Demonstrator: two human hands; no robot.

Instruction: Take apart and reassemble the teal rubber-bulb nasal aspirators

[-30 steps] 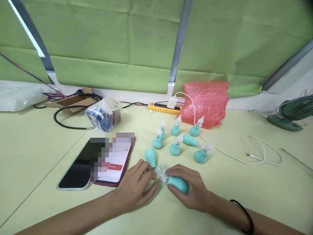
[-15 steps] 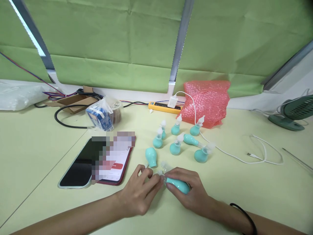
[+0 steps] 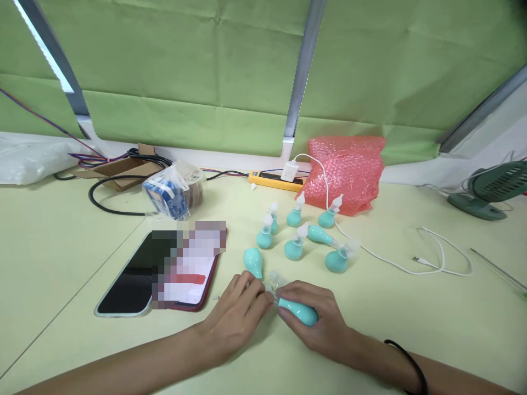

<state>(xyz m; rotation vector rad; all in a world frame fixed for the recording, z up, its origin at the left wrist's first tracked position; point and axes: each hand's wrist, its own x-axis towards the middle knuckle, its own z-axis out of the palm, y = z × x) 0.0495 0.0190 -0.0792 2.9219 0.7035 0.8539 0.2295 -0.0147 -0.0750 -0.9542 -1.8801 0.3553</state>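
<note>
Phone screens pixelated, unreadable. Clear nozzle piece (image 3: 276, 280) mostly hidden between the two hands, shape hard to make out; whether it is joined to the held bulb cannot be told. Both forearms cut off at the bottom edge. Fan (image 3: 492, 189) cut off at the right edge.

Right hand (image 3: 317, 318) wraps a teal bulb (image 3: 298, 311) lying on its side, fingers (image 3: 302, 293) clamped over its top, bulb just above the bench (image 3: 411, 318). Left hand (image 3: 236, 318) curled, fingertips together pinching at the bulb's neck end; what they grip is covered by the fingers, cannot tell. The hands touch at that spot. Black band (image 3: 405, 359) on the right wrist.

A loose teal bulb (image 3: 253, 261) without tip stands just behind the left hand. Further back a cluster of assembled bulbs (image 3: 296, 241) with white tips, most upright, one on its side. Two phones (image 3: 164, 271) lie overlapped to the left of the hands, well apart from the bulbs.

Bench pale yellow-green. At the back: pink bubble wrap (image 3: 348, 170), yellow power strip (image 3: 275, 181) with a white charger, white cable (image 3: 411, 263) trailing right, clear bag (image 3: 175, 192) with blue packets, cardboard box (image 3: 123, 167) with black cables. Green sheeting (image 3: 206, 71) covers the wall, grey struts across it.
</note>
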